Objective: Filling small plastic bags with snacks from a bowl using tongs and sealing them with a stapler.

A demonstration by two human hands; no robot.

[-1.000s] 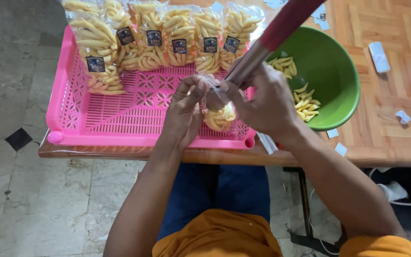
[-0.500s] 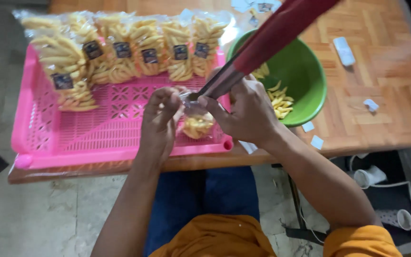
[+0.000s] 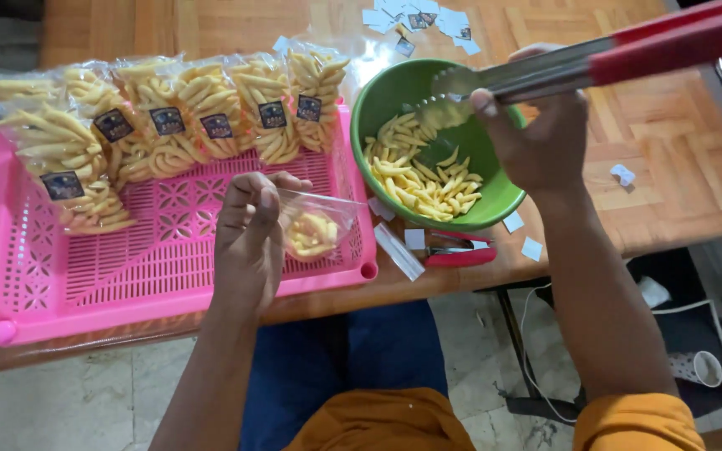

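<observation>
Change: the tongs (image 3: 545,71) have been swung right, away from the small clear bag (image 3: 315,225) and over the green bowl (image 3: 378,100).
Right hand (image 3: 536,138): closed around the tongs; tips nearly together over the yellow snack sticks (image 3: 419,175).
Left hand (image 3: 248,238): pinched on the bag's mouth, above the pink tray (image 3: 127,276).
Progress: judged early; bag only partly filled, bowl well stocked.
Count: six sealed packs (image 3: 211,108) at the tray's far edge; one open bag; one bowl.

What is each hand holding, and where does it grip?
Left hand pinches the clear snack bag at its open mouth. Right hand grips the red-handled tongs along their metal arms.
</observation>
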